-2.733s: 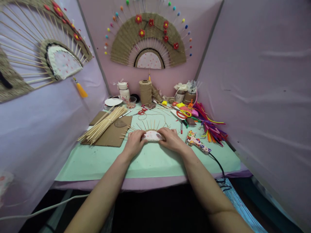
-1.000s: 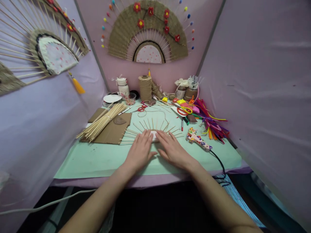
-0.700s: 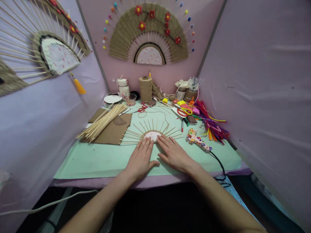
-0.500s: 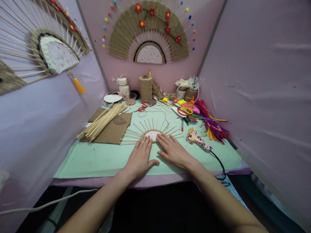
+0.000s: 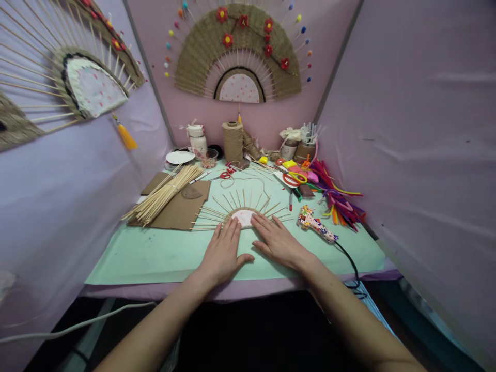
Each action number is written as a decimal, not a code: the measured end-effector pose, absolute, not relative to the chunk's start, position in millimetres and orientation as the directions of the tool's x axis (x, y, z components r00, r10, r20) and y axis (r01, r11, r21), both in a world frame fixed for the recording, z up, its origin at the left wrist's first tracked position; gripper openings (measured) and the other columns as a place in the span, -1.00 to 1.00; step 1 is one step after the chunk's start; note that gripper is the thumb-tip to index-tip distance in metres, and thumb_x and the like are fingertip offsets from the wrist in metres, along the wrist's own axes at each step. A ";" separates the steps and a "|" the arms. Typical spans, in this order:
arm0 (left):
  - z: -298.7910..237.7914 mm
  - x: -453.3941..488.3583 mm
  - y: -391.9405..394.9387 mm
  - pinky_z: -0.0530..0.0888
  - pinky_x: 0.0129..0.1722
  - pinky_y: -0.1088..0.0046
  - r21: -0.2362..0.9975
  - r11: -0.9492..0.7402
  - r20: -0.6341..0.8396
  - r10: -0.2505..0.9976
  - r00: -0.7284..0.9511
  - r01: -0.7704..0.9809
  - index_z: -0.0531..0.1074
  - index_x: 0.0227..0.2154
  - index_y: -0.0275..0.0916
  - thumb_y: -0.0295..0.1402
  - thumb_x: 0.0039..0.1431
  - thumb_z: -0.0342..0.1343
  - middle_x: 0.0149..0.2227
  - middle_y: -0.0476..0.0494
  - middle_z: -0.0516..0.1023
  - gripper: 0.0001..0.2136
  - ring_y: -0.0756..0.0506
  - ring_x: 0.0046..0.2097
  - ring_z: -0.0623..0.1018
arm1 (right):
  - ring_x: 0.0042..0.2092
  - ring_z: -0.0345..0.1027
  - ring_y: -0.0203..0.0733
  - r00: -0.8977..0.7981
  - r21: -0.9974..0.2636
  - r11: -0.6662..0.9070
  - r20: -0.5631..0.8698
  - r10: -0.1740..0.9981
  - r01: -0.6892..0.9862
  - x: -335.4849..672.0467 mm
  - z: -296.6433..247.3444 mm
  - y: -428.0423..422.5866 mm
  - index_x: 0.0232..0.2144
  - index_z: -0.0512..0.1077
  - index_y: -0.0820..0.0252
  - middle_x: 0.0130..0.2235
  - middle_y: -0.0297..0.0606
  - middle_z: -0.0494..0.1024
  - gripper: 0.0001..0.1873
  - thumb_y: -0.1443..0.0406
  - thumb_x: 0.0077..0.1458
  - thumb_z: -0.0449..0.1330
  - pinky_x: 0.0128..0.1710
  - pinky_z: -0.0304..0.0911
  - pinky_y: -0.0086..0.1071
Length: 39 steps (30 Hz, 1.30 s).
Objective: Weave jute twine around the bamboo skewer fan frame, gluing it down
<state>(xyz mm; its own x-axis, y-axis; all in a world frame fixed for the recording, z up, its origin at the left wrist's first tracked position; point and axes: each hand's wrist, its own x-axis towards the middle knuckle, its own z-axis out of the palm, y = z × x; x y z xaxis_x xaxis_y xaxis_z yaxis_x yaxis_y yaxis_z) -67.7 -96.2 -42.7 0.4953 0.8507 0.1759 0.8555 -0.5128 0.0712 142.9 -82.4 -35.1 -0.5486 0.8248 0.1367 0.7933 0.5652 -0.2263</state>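
Note:
A small half-round fan piece (image 5: pixel 243 215) lies on the mint-green mat (image 5: pixel 155 256), with thin wooden sticks fanning out from its jute-edged white fabric centre. My left hand (image 5: pixel 223 253) lies flat on the mat just below it, fingers stretched out, fingertips at its lower left edge. My right hand (image 5: pixel 279 243) rests flat beside it, fingers spread, fingertips touching the lower right edge. Neither hand holds anything.
A bundle of wooden sticks (image 5: pixel 165 195) lies on brown cardboard (image 5: pixel 178 212) at left. A patterned glue gun (image 5: pixel 315 225) with a black cord lies at right, near coloured pipe cleaners (image 5: pixel 337 199). Scissors (image 5: pixel 292 179), a twine spool (image 5: pixel 233 142) and jars stand behind. Finished fans (image 5: pixel 238 51) hang on the walls.
Both hands went from curled around the fan piece's base to lying flat and open, then slid back toward me, uncovering the fabric centre. In the last half second they hardly move.

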 end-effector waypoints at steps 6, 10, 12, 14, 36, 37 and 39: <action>-40.3 -65.5 -94.8 -0.07 0.34 0.06 0.056 -0.576 0.234 0.802 0.550 0.816 -0.12 0.35 -0.36 0.15 0.17 -0.10 0.39 -0.39 -0.05 -0.14 -0.26 0.40 -0.07 | 0.40 -0.24 -0.10 -0.587 -0.219 0.610 0.166 0.793 0.762 138.9 -31.8 -86.7 0.36 -0.07 0.16 0.39 -0.17 -0.02 -0.30 0.07 0.27 -0.03 0.35 -0.26 -0.01; -46.1 -66.1 -90.1 -0.04 0.33 0.13 0.064 -0.592 0.183 0.798 0.574 0.803 -0.05 0.33 -0.37 0.17 0.16 -0.11 0.37 -0.41 0.00 -0.14 -0.25 0.39 -0.01 | 0.40 -0.19 -0.11 -0.595 -0.227 0.613 0.150 0.789 0.756 134.5 -34.3 -85.2 0.35 -0.01 0.17 0.37 -0.17 0.04 -0.32 0.06 0.28 -0.04 0.36 -0.26 -0.04; -47.3 -66.7 -88.5 -0.04 0.33 0.15 0.066 -0.578 0.157 0.811 0.563 0.813 -0.02 0.32 -0.41 0.18 0.14 -0.09 0.37 -0.42 0.00 -0.13 -0.26 0.40 -0.02 | 0.39 -0.18 -0.12 -0.591 -0.230 0.608 0.146 0.793 0.760 134.2 -35.6 -83.6 0.34 0.00 0.18 0.37 -0.17 0.04 -0.33 0.07 0.28 -0.04 0.36 -0.27 -0.05; -46.5 -66.9 -88.2 -0.04 0.33 0.15 0.069 -0.570 0.138 0.818 0.558 0.819 -0.01 0.32 -0.43 0.18 0.13 -0.09 0.37 -0.42 -0.02 -0.12 -0.26 0.40 -0.03 | 0.39 -0.17 -0.12 -0.592 -0.235 0.608 0.141 0.794 0.759 135.1 -35.9 -82.3 0.34 0.00 0.18 0.37 -0.17 0.04 -0.33 0.07 0.28 -0.04 0.36 -0.27 -0.05; -39.4 -86.2 -95.9 0.23 0.17 0.03 0.490 -0.390 0.493 0.862 0.121 0.780 0.25 0.10 -0.29 -0.21 0.21 0.05 0.11 -0.39 0.40 -0.56 -0.31 0.18 0.34 | 0.20 0.19 0.02 -0.365 -0.287 0.427 0.247 0.898 0.858 151.6 -21.2 -61.0 0.27 0.15 0.29 0.20 0.01 0.34 -0.33 0.28 0.11 0.12 0.22 -0.01 -0.12; -38.3 -85.7 -98.6 0.29 0.11 0.07 0.523 -0.377 0.488 0.868 0.094 0.765 0.31 -0.01 -0.28 -0.24 0.19 0.06 0.01 -0.35 0.45 -0.65 -0.28 0.10 0.40 | 0.15 0.24 0.05 -0.358 -0.274 0.416 0.236 0.903 0.867 150.7 -19.5 -58.1 0.26 0.16 0.29 0.15 0.01 0.38 -0.32 0.27 0.10 0.14 0.17 0.05 -0.13; -36.2 -83.1 -103.8 0.39 -0.03 0.17 0.613 -0.360 0.446 0.892 0.068 0.704 0.36 -0.19 -0.25 -0.29 0.16 0.06 -0.17 -0.25 0.48 -0.80 -0.22 -0.07 0.46 | 0.08 0.29 0.06 -0.362 -0.257 0.410 0.214 0.907 0.875 148.0 -16.6 -52.4 0.25 0.18 0.25 0.08 0.01 0.42 -0.32 0.25 0.09 0.17 0.08 0.09 -0.14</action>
<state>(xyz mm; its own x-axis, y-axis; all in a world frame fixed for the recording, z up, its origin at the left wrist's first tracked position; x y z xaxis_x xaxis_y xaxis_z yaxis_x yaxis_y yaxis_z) -83.1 -103.8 -36.2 0.0676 0.8924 0.4462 0.7036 -0.3597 0.6128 148.0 -52.4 -16.6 -0.3623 0.9071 0.2141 0.8750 0.4102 -0.2571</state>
